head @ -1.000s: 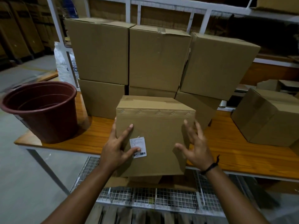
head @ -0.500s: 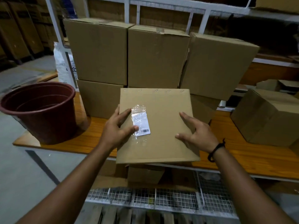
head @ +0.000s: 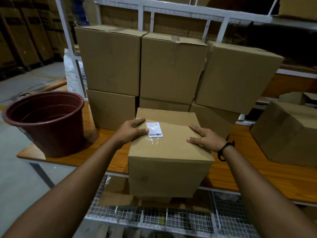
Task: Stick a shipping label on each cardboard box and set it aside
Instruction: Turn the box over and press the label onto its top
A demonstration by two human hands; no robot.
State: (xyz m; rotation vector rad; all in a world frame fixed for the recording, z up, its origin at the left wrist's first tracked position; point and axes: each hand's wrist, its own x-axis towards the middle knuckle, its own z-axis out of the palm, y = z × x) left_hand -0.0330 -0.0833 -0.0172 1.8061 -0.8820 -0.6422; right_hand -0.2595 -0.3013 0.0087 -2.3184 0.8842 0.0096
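Both hands lie flat and open-fingered on top of the box [head: 169, 152] at the table's [head: 257, 177] near edge, left hand [head: 133, 130] touching the label [head: 154, 129], right hand [head: 205, 139] nearer the right edge.

Stacked cartons [head: 173, 66] wall the bench [head: 257, 176] behind; a brown tub [head: 46, 121] blocks left; bare wood lies open right.

Cardboard box [head: 169, 157] at near edge of wooden surface [head: 257, 176], label [head: 154, 129] w/ barcode on its top. Left hand [head: 133, 130] flat on top left, thumb touching label; right hand [head: 205, 139] flat on top right. Stacked boxes [head: 171, 66] behind, maroon bucket [head: 46, 122] far left.
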